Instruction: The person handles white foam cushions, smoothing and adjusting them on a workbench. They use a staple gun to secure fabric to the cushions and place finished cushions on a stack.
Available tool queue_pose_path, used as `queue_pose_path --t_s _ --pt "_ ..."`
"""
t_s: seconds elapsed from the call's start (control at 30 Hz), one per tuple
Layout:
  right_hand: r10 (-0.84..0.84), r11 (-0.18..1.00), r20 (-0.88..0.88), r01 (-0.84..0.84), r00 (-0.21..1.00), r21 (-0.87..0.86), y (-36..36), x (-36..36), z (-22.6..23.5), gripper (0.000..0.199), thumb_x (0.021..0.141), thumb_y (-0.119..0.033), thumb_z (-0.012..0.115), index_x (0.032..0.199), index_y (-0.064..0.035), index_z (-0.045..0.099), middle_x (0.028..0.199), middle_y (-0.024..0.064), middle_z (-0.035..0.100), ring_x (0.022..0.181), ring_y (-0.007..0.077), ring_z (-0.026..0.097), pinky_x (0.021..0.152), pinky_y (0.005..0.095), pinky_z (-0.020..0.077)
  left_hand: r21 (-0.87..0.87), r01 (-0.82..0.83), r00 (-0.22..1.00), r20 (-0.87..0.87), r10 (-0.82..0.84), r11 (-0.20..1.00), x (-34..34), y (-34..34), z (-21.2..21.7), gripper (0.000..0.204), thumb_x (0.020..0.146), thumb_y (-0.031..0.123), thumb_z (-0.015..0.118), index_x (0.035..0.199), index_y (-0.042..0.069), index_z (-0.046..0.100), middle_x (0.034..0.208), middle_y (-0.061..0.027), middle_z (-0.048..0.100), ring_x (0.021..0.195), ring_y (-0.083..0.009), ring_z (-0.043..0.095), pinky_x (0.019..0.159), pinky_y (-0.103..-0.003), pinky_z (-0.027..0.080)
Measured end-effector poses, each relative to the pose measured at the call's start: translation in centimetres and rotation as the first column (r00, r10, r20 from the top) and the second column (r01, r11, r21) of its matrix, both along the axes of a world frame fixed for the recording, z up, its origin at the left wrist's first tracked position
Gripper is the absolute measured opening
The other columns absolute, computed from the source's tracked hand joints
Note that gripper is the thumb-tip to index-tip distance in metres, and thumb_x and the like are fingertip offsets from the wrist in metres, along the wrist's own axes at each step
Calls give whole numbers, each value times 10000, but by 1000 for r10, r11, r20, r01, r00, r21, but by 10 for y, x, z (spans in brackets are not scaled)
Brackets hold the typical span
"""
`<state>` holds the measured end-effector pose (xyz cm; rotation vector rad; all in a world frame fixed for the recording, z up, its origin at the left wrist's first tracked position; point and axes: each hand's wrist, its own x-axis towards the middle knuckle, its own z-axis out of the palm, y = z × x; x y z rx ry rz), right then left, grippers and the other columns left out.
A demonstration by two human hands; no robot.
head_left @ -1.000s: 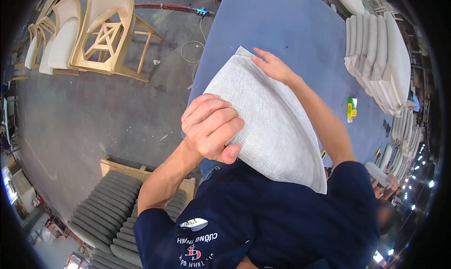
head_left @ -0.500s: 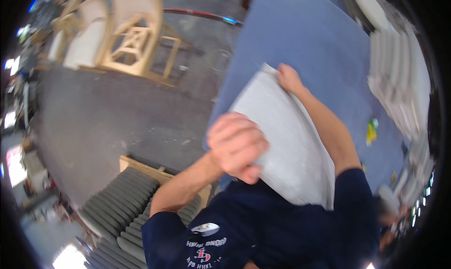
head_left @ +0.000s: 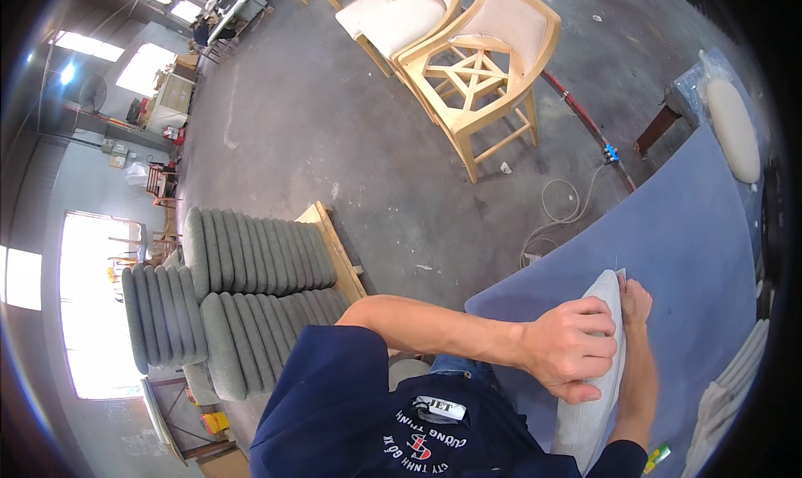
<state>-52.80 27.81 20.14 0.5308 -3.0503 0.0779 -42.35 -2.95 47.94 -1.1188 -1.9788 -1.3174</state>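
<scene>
Left hand (head_left: pixel 572 349) clenched on the near side of a white seat cushion (head_left: pixel 595 394), right hand (head_left: pixel 635 298) gripping its far end, cushion held edge-up over the near edge of the blue-covered table (head_left: pixel 693 227), grey cushion stacks (head_left: pixel 242 290) on the floor left.

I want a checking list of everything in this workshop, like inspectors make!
Surface: blue-grey padded table, mostly bare.
Job's things: light grey cushion standing on edge at the table's near side.
Clutter: small green and yellow item by the table's near edge; too small to tell more.
Hands: left hand grips the cushion's top edge; right hand presses its far end.
Cables: pale coiled cord and red hose on the concrete floor.
Surroundings: wooden chair frames, stacked grey cushions on a pallet, white pads at the right.
</scene>
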Motion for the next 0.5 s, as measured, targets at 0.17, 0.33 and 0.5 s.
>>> queue_pose_path --t_s 0.17,0.33,0.5 --pt "-28 1000 -25 28 999 -9 1 5 -7 514 1072 -483 558 722 -108 592 755 119 686 633 386 690 553 522 535 11 1 1000 -20 0 1000 -4 5 2 403 757 416 734 660 71 550 748 -57 550 756 -289 577 809 -451 479" --pt "-44 999 -52 44 998 -13 1 0 -3 506 1054 -502 571 729 -118 624 775 122 706 640 394 698 568 534 548 -317 158 987 57 -148 935 -12 -3 24 499 883 531 676 749 52 631 854 -89 641 809 -316 635 825 -447 513" --pt "-58 998 -102 58 993 -3 -5 9 10 504 1050 -509 562 759 -104 641 809 120 727 663 404 714 589 555 567 -659 251 965 111 -238 709 11 -12 59 599 823 616 712 899 21 709 897 -128 670 849 -314 642 807 -403 496"
